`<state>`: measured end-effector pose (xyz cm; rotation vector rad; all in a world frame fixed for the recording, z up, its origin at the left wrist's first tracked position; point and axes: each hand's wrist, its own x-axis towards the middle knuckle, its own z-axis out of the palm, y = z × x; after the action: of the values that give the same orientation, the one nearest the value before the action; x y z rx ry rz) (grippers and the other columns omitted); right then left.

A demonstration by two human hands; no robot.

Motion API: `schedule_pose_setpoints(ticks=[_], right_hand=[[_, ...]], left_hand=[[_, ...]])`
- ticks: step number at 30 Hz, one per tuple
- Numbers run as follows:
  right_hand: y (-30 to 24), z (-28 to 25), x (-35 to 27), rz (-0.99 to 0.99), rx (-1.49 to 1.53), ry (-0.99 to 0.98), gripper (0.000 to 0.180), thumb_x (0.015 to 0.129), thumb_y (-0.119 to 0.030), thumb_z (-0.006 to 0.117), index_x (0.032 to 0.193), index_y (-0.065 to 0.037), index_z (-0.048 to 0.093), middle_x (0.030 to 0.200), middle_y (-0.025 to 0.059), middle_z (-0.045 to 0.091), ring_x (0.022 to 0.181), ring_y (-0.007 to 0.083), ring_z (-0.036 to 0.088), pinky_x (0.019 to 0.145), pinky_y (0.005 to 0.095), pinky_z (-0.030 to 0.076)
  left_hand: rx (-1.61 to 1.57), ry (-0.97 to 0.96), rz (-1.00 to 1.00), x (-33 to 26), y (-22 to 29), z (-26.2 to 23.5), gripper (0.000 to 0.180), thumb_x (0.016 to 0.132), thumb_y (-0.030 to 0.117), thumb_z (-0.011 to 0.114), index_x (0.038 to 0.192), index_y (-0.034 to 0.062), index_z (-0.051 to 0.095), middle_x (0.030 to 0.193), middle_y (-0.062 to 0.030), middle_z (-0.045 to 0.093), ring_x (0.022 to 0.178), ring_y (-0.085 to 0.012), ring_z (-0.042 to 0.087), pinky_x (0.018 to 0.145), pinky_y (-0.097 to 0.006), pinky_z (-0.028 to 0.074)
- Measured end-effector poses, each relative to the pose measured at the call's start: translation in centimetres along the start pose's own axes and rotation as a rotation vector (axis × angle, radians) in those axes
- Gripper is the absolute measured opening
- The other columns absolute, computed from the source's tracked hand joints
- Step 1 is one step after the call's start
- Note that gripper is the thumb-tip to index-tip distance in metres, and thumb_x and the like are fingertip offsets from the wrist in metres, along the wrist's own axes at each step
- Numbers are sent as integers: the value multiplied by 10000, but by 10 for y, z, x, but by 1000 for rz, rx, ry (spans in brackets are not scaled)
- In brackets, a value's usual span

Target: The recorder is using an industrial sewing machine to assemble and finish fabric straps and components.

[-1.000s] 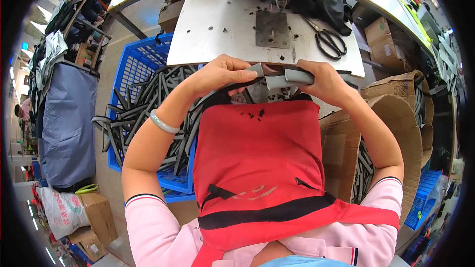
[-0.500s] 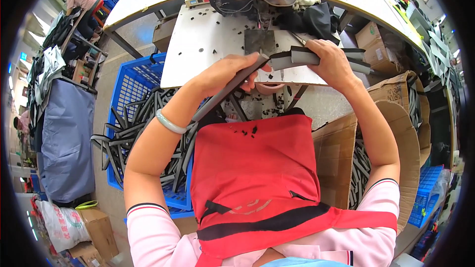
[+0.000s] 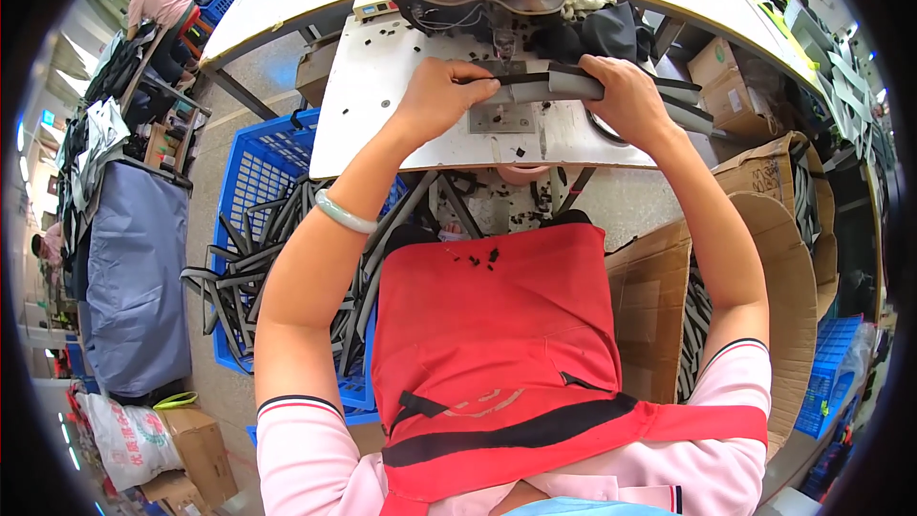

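At the plate of a machine [image 3: 503, 43], my left hand [image 3: 441, 100] pinches the left end of a grey strip with a black edge [image 3: 530, 88]. My right hand [image 3: 626, 100] is closed over the same strip farther right. More grey and black strips [image 3: 686, 115] stick out to the right beyond that hand. The strip stretches sideways between both hands, over the metal plate [image 3: 501, 118]. Below my right hand a dark loop [image 3: 606, 130] shows on the white tabletop [image 3: 382, 124]; what it belongs to is hidden.
To the left, a blue plastic basket [image 3: 250, 158] holds many grey-black strips [image 3: 277, 239]. A cardboard box [image 3: 650, 315] with similar strips stands at right. Small black scraps dot the tabletop and my red apron [image 3: 497, 315]. Black cloth [image 3: 611, 33] lies behind the right hand. Another person [image 3: 162, 0] bends at far left.
My left hand has moved up and turned; the long grey tube-like strip it held has left it. It now pinches the strip by the machine. My right hand has shifted slightly left and up.
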<state>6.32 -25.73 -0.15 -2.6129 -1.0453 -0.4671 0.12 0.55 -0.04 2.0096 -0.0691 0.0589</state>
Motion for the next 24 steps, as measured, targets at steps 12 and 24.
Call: schedule_pose_setpoints(ticks=[12, 24], right_hand=[[13, 10, 25, -6, -8, 35, 358, 742, -126, 714, 1057, -26, 575, 988, 180, 645, 968, 383, 603, 828, 443, 480], [-143, 39, -73, -657, 150, 83, 198, 742, -116, 607, 937, -96, 588, 1168, 91, 598, 1083, 292, 584, 813, 376, 516]], left_hand=[[-91, -49, -113, 26, -8, -10, 285, 837, 203, 718, 983, -43, 728, 842, -56, 701, 753, -98, 593, 696, -256, 487], [361, -188, 265, -40, -16, 13, 227, 795, 222, 653, 854, 15, 726, 791, -158, 705, 716, -310, 664, 691, -383, 520]])
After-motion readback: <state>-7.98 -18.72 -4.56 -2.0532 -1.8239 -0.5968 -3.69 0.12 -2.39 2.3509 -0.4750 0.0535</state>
